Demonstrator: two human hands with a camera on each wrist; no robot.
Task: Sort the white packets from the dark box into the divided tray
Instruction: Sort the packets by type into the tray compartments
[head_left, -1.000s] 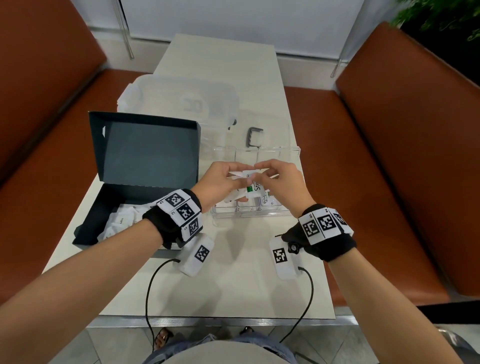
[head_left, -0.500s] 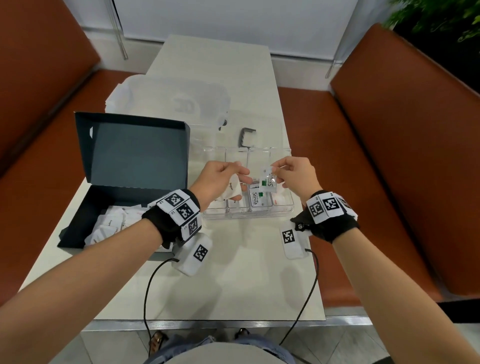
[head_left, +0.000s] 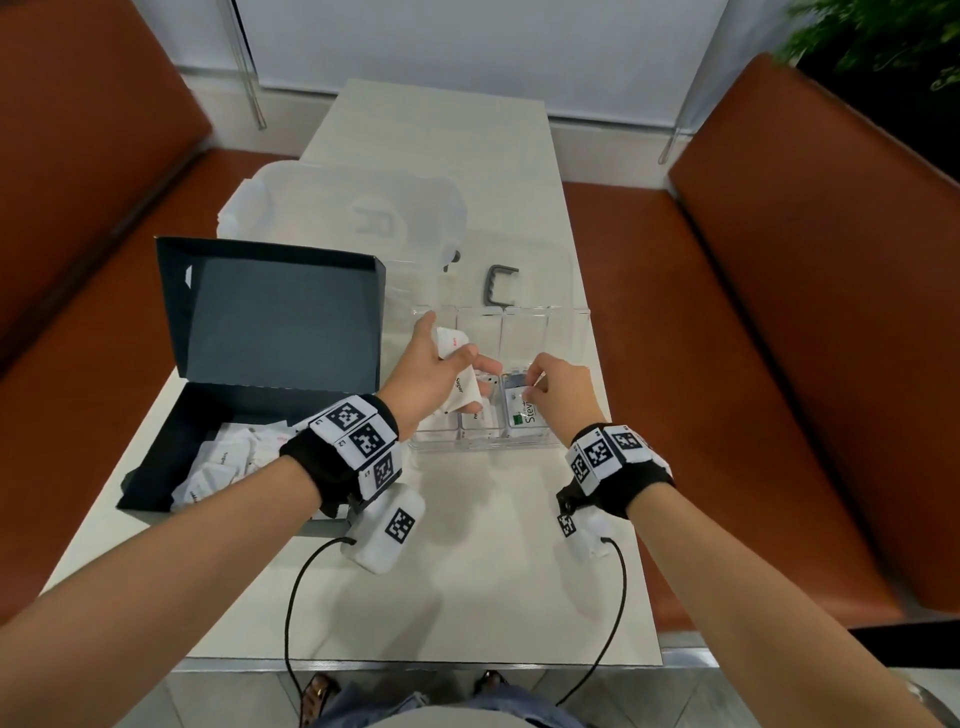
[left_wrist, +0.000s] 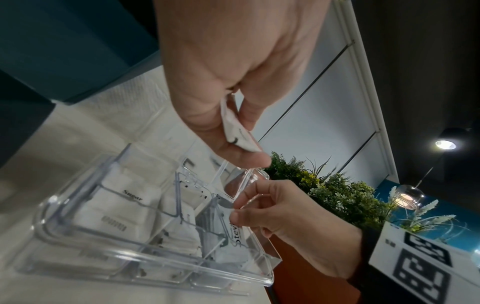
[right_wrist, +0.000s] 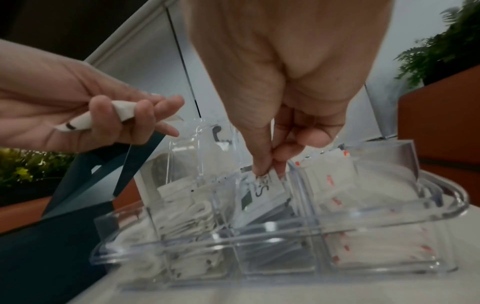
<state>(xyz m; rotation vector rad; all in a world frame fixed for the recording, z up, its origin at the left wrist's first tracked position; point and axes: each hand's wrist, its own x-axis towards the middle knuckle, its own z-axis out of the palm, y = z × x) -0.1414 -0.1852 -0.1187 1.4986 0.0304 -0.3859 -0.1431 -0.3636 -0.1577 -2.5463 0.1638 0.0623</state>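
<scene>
The dark box (head_left: 156, 467) lies open at the left with several white packets (head_left: 218, 462) inside. The clear divided tray (head_left: 571, 322) sits in the middle of the table, packets in its compartments. My left hand (head_left: 441, 374) hovers over the tray's left side and grips a few white packets (head_left: 462, 387), seen again as white packets (left_wrist: 239, 131) in the left wrist view. My right hand (head_left: 545, 387) pinches a Stevia packet (right_wrist: 262, 191) by its top edge and holds it down inside the third compartment of the tray (right_wrist: 285, 232).
A translucent plastic lid (head_left: 343, 218) lies behind the box. A small grey clip (head_left: 501, 283) rests behind the tray. Brown bench seats (head_left: 779, 312) flank the pale table (head_left: 467, 597). Cables hang from both wrist cameras near the front edge.
The hands were together over the tray, then parted. My right hand took the Stevia packet and lowered it into the third compartment. My left hand drew back left with its packets.
</scene>
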